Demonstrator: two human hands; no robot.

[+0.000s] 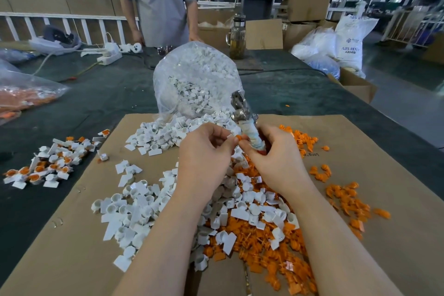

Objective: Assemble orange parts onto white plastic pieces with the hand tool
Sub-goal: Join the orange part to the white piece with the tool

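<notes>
Nearest the camera, loose orange parts [259, 243] and white pieces [134, 214] lie mixed on a cardboard sheet [360, 235] that covers the desk [108, 94]. Above them both hands meet. The left hand [204, 154] pinches a small white piece with an orange part [237, 137] at its fingertips, a narrow grip. The right hand [278, 156] wraps its fingers round the taped handle of the hand tool [245, 122], whose metal head points to twelve o'clock. At nine o'clock sits a heap of finished pieces [45, 163]. Beyond the hands a clear bag [197, 79] spills white pieces. Farther off stand a bottle [237, 36] and a person in a grey shirt [161, 0].
</notes>
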